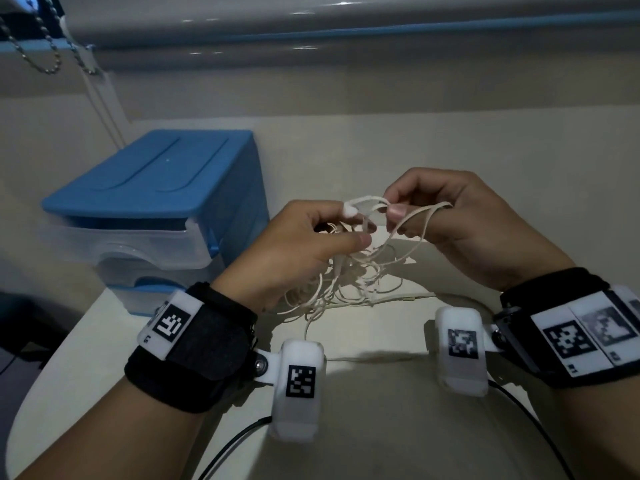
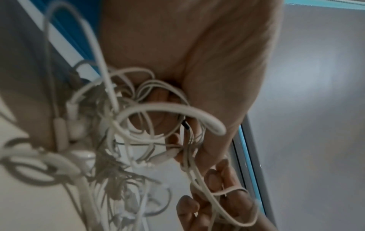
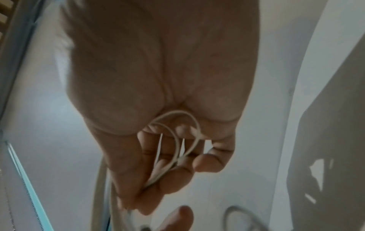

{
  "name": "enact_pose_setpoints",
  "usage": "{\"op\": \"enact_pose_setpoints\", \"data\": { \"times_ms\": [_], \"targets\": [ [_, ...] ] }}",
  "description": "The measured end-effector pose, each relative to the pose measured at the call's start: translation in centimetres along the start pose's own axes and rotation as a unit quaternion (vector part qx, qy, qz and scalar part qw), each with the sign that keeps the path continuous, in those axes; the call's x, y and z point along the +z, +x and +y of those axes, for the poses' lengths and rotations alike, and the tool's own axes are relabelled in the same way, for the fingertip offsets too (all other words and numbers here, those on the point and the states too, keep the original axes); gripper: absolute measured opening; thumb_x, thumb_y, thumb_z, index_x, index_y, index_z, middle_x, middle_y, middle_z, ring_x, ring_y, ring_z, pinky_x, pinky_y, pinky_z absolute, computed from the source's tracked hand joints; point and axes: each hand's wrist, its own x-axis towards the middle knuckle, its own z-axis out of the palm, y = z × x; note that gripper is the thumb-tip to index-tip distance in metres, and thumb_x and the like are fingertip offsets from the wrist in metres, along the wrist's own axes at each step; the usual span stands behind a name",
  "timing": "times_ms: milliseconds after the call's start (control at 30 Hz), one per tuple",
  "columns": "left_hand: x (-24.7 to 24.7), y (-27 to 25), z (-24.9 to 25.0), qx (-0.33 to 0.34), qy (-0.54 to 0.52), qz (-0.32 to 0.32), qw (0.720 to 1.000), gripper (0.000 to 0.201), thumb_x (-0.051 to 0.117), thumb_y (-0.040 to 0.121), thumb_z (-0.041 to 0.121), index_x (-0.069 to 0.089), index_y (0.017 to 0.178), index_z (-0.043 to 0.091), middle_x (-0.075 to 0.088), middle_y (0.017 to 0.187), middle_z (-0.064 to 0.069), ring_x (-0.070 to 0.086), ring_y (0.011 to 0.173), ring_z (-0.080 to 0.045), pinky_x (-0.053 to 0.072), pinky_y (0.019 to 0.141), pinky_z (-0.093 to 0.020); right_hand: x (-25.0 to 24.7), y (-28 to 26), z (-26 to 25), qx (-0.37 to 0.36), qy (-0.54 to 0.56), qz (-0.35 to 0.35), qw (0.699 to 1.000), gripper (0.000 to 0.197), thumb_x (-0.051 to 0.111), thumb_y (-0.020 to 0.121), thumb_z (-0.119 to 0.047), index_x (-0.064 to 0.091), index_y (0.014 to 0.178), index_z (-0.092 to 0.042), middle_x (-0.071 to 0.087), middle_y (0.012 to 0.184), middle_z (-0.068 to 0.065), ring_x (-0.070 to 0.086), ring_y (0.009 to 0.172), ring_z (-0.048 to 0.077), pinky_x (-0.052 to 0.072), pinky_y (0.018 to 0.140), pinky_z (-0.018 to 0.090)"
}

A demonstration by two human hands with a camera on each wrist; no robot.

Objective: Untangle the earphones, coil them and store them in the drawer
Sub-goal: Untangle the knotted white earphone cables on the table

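A tangle of white earphones (image 1: 349, 271) hangs between both hands above the table, its lower loops trailing onto the surface. My left hand (image 1: 311, 237) grips a bunch of the cord, with an earbud (image 1: 349, 211) sticking up by the index finger; the left wrist view shows the earphones (image 2: 138, 125) looped around its curled fingers. My right hand (image 1: 433, 216) pinches cord strands between thumb and fingers, and the earphones (image 3: 177, 148) pass through its fingers in the right wrist view. The blue drawer unit (image 1: 156, 202) stands at the left, its top clear drawer (image 1: 128, 240) slightly pulled out.
The unit sits on a light table (image 1: 485, 202) beside a wall. A bead chain (image 1: 45, 50) and blind cords hang at the upper left. Black cables (image 1: 235, 441) run from the wrist cameras at the near edge.
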Motion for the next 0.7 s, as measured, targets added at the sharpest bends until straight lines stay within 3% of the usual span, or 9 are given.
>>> {"op": "enact_pose_setpoints", "data": {
  "times_ms": [33,133,200,300,467,600,700],
  "targets": [
    [0.0,0.0,0.0,0.001,0.002,0.003,1.000,0.011,0.078,0.088,0.011,0.078,0.099,0.012,0.076,0.088,-0.001,0.063,0.062,0.000,0.049,0.063,-0.012,-0.1,0.1,0.0,-0.006,0.026,0.006,1.000,0.002,0.071,0.087,-0.013,0.072,0.088,-0.012,0.065,0.076,0.007,0.051,0.071,0.022,0.038,0.070,0.034],
    [0.0,-0.1,0.1,-0.003,0.009,0.020,1.000,0.007,0.076,0.089,0.011,0.077,0.094,0.006,0.065,0.066,0.011,0.048,0.041,0.005,0.033,0.045,-0.005,-0.4,0.4,-0.2,-0.004,0.083,0.050,0.995,0.005,0.066,0.086,-0.010,0.069,0.084,-0.011,0.062,0.074,0.005,0.052,0.067,0.015,0.039,0.070,0.028],
    [-0.1,0.0,0.1,0.001,-0.004,0.037,0.999,0.008,0.075,0.091,0.013,0.078,0.095,0.007,0.061,0.062,0.012,0.045,0.043,0.003,0.035,0.047,-0.009,-0.8,0.6,0.1,0.018,0.024,0.098,0.995,0.008,0.065,0.081,-0.010,0.072,0.078,-0.013,0.061,0.073,0.009,0.048,0.066,0.018,0.037,0.066,0.029],
    [-0.3,0.0,0.5,0.006,-0.045,0.062,0.997,0.012,0.071,0.093,0.020,0.080,0.098,0.014,0.058,0.073,0.001,0.041,0.051,-0.005,0.035,0.050,-0.019,-1.5,0.8,0.8,0.062,-0.104,0.154,0.981,0.014,0.065,0.078,-0.005,0.075,0.071,-0.011,0.059,0.061,0.007,0.045,0.058,0.015,0.033,0.058,0.027],
    [-0.6,0.2,0.7,-0.003,-0.153,0.035,0.988,0.025,0.061,0.094,0.024,0.078,0.110,0.017,0.062,0.092,-0.005,0.047,0.067,-0.016,0.036,0.061,-0.032,-2.3,0.5,1.3,0.119,-0.221,0.151,0.956,0.013,0.068,0.081,-0.013,0.076,0.071,-0.015,0.061,0.056,-0.002,0.050,0.062,0.017,0.036,0.064,0.032],
    [-0.6,0.2,0.6,0.027,-0.171,0.037,0.984,0.045,0.047,0.092,-0.005,0.069,0.126,0.013,0.063,0.097,-0.007,0.044,0.063,-0.009,0.039,0.055,-0.021,-2.0,0.2,0.9,0.169,-0.286,0.090,0.939,0.011,0.070,0.080,-0.011,0.075,0.076,-0.020,0.073,0.073,-0.005,0.064,0.073,0.014,0.045,0.068,0.029],
    [-0.5,0.2,0.6,0.046,-0.161,0.038,0.985,0.055,0.042,0.089,-0.017,0.064,0.130,0.012,0.065,0.097,-0.009,0.048,0.062,-0.009,0.043,0.055,-0.020,-1.7,0.0,0.5,0.145,-0.269,0.080,0.949,0.020,0.068,0.075,-0.015,0.072,0.091,-0.027,0.070,0.092,-0.009,0.064,0.089,0.019,0.048,0.080,0.035]
  ]
}}
